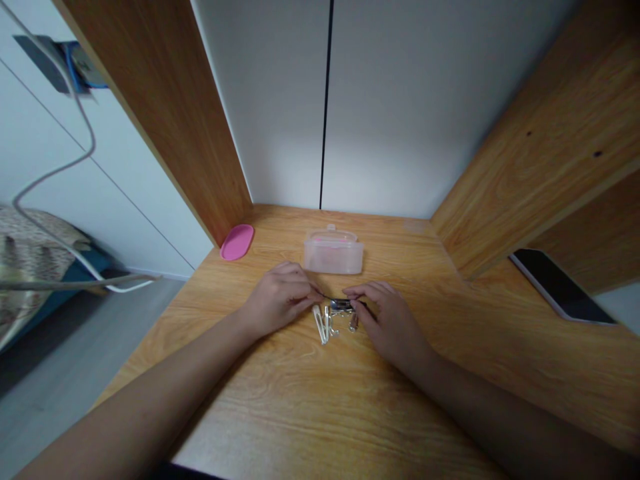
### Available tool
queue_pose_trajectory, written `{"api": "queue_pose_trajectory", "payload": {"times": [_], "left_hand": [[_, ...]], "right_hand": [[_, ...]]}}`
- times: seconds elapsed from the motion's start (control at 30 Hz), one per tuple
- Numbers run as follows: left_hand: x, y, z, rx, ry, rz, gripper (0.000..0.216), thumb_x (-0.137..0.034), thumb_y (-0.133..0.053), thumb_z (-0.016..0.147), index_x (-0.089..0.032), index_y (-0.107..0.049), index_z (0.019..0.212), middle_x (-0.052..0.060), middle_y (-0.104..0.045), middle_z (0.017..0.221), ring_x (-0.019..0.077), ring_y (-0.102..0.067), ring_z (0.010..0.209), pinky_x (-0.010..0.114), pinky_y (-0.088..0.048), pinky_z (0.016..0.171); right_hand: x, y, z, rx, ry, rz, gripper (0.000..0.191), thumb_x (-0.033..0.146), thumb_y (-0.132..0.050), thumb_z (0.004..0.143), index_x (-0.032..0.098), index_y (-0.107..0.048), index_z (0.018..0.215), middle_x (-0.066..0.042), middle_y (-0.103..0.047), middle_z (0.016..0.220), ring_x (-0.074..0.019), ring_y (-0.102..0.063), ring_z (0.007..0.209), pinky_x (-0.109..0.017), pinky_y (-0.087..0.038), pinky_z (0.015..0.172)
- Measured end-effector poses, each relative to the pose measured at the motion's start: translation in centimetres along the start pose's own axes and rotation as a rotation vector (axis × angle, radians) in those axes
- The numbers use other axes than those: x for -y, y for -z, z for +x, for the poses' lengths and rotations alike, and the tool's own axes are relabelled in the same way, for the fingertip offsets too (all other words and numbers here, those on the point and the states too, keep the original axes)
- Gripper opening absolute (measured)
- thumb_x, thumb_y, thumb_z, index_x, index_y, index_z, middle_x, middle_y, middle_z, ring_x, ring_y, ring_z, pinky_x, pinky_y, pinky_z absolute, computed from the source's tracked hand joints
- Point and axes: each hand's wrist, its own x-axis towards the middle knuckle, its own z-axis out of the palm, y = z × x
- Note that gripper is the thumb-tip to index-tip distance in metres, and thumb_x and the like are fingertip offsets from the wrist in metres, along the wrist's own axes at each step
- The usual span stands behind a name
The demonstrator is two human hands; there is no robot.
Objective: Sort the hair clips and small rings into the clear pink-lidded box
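Note:
Between my two hands is a small, dark, shiny piece (341, 305), slim and partly covered by fingers; its exact kind is too small to tell. My left hand (283, 297) is closed, its fingertips pinching the thin dark end on the left. My right hand (387, 320) has thumb and fingers pinched on the right part of the same piece. Just below it, on the wooden table, lie a whitish long clip-like piece (319, 325), a second slim pale piece (327, 323) and several small silvery bits (334, 327). A small brownish shiny item (353, 323) lies by my right thumb.
Behind my hands stands a translucent plastic box (333, 259) with pinkish edges. A pink oval lid or tray (237, 242) lies at the back left. A dark-screened phone (560, 283) rests at the right. Wooden panels (170, 113) rise at both sides; a white cable (83, 120) hangs left.

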Motion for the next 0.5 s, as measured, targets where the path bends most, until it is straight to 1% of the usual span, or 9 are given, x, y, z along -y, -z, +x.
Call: {"api": "queue_pose_trajectory", "payload": {"times": [0.07,0.13,0.2,0.23,0.3,0.37,0.5], "left_hand": [[-0.08,0.01,0.03,-0.026,0.028,-0.003,0.013,-0.022,-0.063,0.095,-0.02,-0.074,0.088,0.003,-0.076,0.08,0.0148,-0.065,0.075,0.031,-0.05,0.074],[-0.07,-0.01,0.03,-0.07,0.072,0.004,0.011,-0.024,-0.065,0.094,-0.021,-0.074,0.1,0.003,-0.076,0.082,0.0147,-0.065,0.074,0.031,-0.05,0.072],[0.05,-0.01,0.03,-0.111,0.091,0.011,0.021,-0.025,-0.065,0.094,-0.022,-0.071,0.114,0.003,-0.077,0.087,0.0153,-0.066,0.076,0.032,-0.051,0.072],[0.13,0.01,0.03,-0.124,0.081,0.011,0.023,-0.025,-0.064,0.094,-0.022,-0.07,0.116,0.004,-0.078,0.09,0.0157,-0.067,0.078,0.033,-0.052,0.073],[0.25,0.1,0.07,-0.138,0.044,-0.002,0.018,-0.021,-0.063,0.095,-0.023,-0.073,0.11,0.004,-0.079,0.094,0.0165,-0.069,0.082,0.034,-0.052,0.075],[0.28,0.18,0.13,-0.156,0.024,-0.017,0.015,-0.018,-0.062,0.094,-0.022,-0.075,0.102,0.005,-0.079,0.097,0.017,-0.07,0.083,0.035,-0.053,0.075],[0.06,0.18,0.26,-0.171,0.011,-0.026,0.015,-0.018,-0.064,0.093,-0.02,-0.075,0.103,0.007,-0.079,0.096,0.0176,-0.07,0.082,0.035,-0.054,0.074]], "right_hand": [[0.01,0.02,-0.01,0.001,-0.001,0.034,0.017,0.017,-0.058,0.091,0.025,-0.07,0.1,-0.004,-0.075,0.102,-0.0263,-0.066,0.1,-0.048,-0.049,0.091],[0.01,0.02,-0.05,-0.019,-0.007,0.089,0.019,0.018,-0.056,0.092,0.025,-0.069,0.104,-0.005,-0.074,0.102,-0.0252,-0.066,0.099,-0.047,-0.05,0.091],[-0.06,-0.05,-0.13,-0.065,-0.03,0.161,0.022,0.019,-0.053,0.093,0.025,-0.066,0.111,-0.006,-0.072,0.103,-0.0233,-0.067,0.096,-0.044,-0.052,0.089],[-0.13,-0.11,-0.19,-0.092,-0.044,0.201,0.024,0.019,-0.052,0.094,0.024,-0.064,0.115,-0.006,-0.071,0.103,-0.0224,-0.067,0.094,-0.042,-0.053,0.087],[-0.29,-0.27,-0.32,-0.136,-0.067,0.289,0.025,0.021,-0.05,0.096,0.024,-0.061,0.119,-0.006,-0.069,0.101,-0.0206,-0.068,0.091,-0.039,-0.055,0.083],[-0.47,-0.43,-0.43,-0.175,-0.063,0.362,0.024,0.023,-0.05,0.097,0.024,-0.06,0.118,-0.006,-0.067,0.1,-0.0192,-0.068,0.088,-0.037,-0.056,0.081],[-0.65,-0.6,-0.59,-0.262,0.016,0.389,0.016,0.024,-0.059,0.094,0.026,-0.064,0.109,-0.005,-0.068,0.101,-0.019,-0.068,0.093,-0.036,-0.055,0.086]]}}
